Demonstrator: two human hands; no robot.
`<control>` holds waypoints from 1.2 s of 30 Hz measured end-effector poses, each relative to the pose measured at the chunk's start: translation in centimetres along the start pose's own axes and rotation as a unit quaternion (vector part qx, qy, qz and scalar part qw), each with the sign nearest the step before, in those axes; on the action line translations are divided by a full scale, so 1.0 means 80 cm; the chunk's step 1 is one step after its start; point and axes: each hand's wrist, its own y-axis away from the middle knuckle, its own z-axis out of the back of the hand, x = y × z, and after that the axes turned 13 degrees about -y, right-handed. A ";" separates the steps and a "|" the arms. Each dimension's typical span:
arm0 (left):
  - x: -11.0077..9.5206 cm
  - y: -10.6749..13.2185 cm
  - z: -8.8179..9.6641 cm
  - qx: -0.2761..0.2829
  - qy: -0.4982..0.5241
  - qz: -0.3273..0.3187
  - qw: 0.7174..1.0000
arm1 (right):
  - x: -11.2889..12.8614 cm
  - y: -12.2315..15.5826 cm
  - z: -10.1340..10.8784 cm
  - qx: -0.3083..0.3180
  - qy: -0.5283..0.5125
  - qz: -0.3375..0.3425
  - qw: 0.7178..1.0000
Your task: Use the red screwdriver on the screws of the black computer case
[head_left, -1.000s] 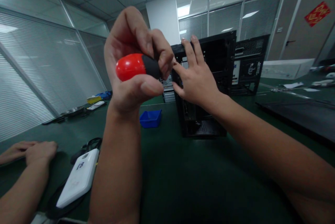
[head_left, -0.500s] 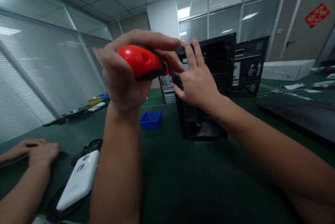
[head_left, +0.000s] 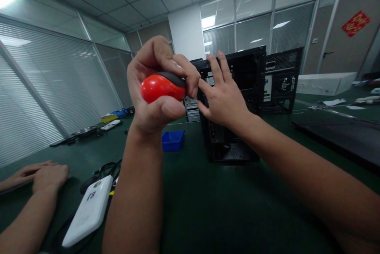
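My left hand (head_left: pixel 158 87) is wrapped round the red and black handle of a screwdriver (head_left: pixel 160 87), whose rounded butt faces me. Its shaft and tip are hidden behind the fingers. Just to the right, my right hand (head_left: pixel 222 91) lies with fingers spread against the left side of a black computer case (head_left: pixel 247 71), two fingertips at its top edge. The case stands upright on the green tabletop, with its open interior partly covered by my right hand and forearm.
A small blue bin (head_left: pixel 173 141) sits left of the case. Another computer case (head_left: pixel 282 81) stands behind at right, near a flat black panel (head_left: pixel 338 137). A white device (head_left: pixel 89 210) with cables lies at left, beside another person's hands (head_left: pixel 49 176).
My left hand has turned and curled tighter round the screwdriver handle, the thumb now along its lower side. It sits slightly lower. My right hand stays at the case.
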 end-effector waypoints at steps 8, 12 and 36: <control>-0.010 -0.004 -0.003 0.026 -0.033 0.027 0.999 | 0.000 0.000 0.001 0.000 0.023 -0.004 1.000; -0.015 -0.006 -0.009 0.005 -0.016 0.048 0.999 | 0.001 -0.001 0.001 0.000 0.021 -0.007 1.000; -0.007 0.002 0.005 0.020 0.044 0.077 0.996 | -0.002 -0.017 0.100 0.029 -0.040 0.034 0.998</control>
